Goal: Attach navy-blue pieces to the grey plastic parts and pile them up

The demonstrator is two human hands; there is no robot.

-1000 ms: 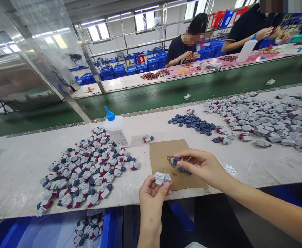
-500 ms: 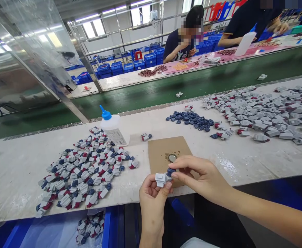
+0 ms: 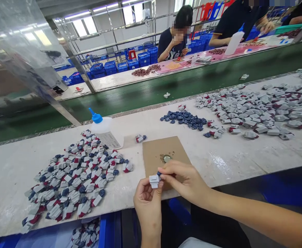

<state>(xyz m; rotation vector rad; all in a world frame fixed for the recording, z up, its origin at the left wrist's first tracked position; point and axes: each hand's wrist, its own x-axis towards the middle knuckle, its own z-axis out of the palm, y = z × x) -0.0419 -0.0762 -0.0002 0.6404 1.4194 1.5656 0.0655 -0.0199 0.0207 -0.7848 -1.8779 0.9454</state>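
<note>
My left hand (image 3: 147,199) pinches a small grey plastic piece (image 3: 154,180) at the table's near edge. Against that piece, my right hand (image 3: 185,181) presses a small dark blue piece (image 3: 159,174) held between thumb and forefinger. Both hands hover over the near end of a brown cardboard square (image 3: 158,151), which carries a small blob of glue (image 3: 167,158). Left of the cardboard lies a pile of joined grey, red and blue pieces (image 3: 76,175).
A glue bottle with a blue nozzle (image 3: 103,129) stands behind the pile. Loose dark blue pieces (image 3: 184,119) and a wide spread of grey pieces (image 3: 257,106) lie to the right. Beyond is a green conveyor belt (image 3: 166,88), with other people seated across it. A blue bin (image 3: 89,232) sits under the table.
My right hand lifted the blue piece off the glue spot on the cardboard and brought it down and left to the grey piece in my left hand. The camera view drifted slightly.
</note>
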